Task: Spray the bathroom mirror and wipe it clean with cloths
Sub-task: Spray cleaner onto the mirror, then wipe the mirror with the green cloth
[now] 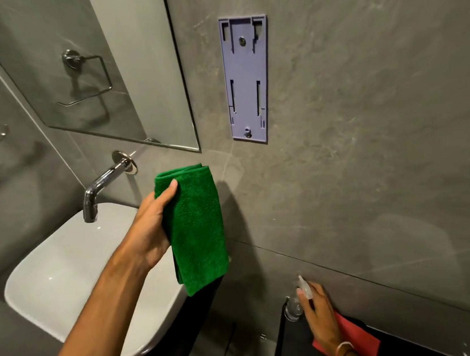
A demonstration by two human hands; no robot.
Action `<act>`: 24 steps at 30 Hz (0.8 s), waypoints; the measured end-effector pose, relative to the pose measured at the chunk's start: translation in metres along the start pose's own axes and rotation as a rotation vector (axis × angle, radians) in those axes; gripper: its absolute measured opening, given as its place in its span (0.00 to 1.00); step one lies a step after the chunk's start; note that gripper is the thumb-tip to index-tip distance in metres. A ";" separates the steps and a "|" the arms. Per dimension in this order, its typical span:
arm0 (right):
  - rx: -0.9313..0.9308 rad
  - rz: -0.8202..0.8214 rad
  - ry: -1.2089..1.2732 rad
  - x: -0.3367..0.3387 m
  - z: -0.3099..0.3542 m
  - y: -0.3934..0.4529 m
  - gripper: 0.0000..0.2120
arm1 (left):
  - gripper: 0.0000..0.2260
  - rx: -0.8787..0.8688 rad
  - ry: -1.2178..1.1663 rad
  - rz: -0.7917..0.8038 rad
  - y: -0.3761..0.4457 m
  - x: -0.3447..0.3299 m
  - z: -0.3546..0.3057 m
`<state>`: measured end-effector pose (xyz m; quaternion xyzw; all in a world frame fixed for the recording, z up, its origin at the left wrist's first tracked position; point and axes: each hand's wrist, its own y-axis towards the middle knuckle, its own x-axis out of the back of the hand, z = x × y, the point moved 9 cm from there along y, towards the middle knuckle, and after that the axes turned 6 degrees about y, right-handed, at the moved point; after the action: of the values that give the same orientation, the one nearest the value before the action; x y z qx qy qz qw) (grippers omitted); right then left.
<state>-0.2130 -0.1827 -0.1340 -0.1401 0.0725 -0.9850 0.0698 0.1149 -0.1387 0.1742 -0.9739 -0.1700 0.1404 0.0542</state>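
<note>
The bathroom mirror (pixel 114 74) hangs on the grey wall at the upper left, its lower right corner above the tap. My left hand (pixel 152 226) is raised below that corner and holds a folded green cloth (pixel 197 227) that hangs down over the sink's right side. Low at the right, my right hand (pixel 318 312) rests on a clear spray bottle (pixel 295 303) that stands on a black surface against the wall. A red cloth (pixel 357 337) lies under that hand and wrist.
A white sink (pixel 62 276) sits below a chrome wall tap (pixel 102 188). A pale purple mounting plate (pixel 248 78) is fixed to the wall right of the mirror. A chrome ring holder shows as a reflection in the mirror. The black surface (pixel 293 348) holds the bottle and red cloth.
</note>
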 end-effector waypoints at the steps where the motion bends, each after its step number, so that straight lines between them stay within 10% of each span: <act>1: 0.007 0.016 -0.044 0.001 -0.007 0.001 0.21 | 0.10 0.006 0.001 -0.002 -0.001 0.001 0.002; 11: 0.094 -0.007 -0.251 0.008 0.038 -0.012 0.30 | 0.08 -0.003 -0.007 -0.010 -0.013 -0.007 -0.010; 15: 0.448 -0.054 -0.017 -0.009 0.194 -0.029 0.10 | 0.08 -0.058 0.043 0.059 -0.028 -0.020 -0.045; 24: 0.751 0.689 0.437 -0.079 0.570 -0.075 0.10 | 0.17 -0.416 0.045 0.234 -0.104 -0.026 -0.201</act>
<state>0.0167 -0.1673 0.3984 0.1339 -0.2291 -0.8696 0.4164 0.1174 -0.0616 0.3886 -0.9800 -0.0800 0.0858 -0.1606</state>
